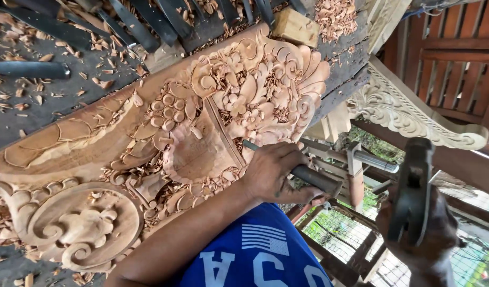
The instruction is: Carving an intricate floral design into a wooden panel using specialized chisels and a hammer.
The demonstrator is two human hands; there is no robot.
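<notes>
My left hand (273, 172) grip clenched on chisel (297, 169) at carved panel (164, 133); right hand (422, 234) grip clenched on mallet (412, 191).

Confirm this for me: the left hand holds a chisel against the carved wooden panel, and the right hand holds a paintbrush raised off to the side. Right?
Not quite. In the head view the right hand grips a dark mallet, not a paintbrush. The rest stands: the left hand holds the chisel with its tip against the carved wooden panel, and the right hand is raised off to the side.
</notes>
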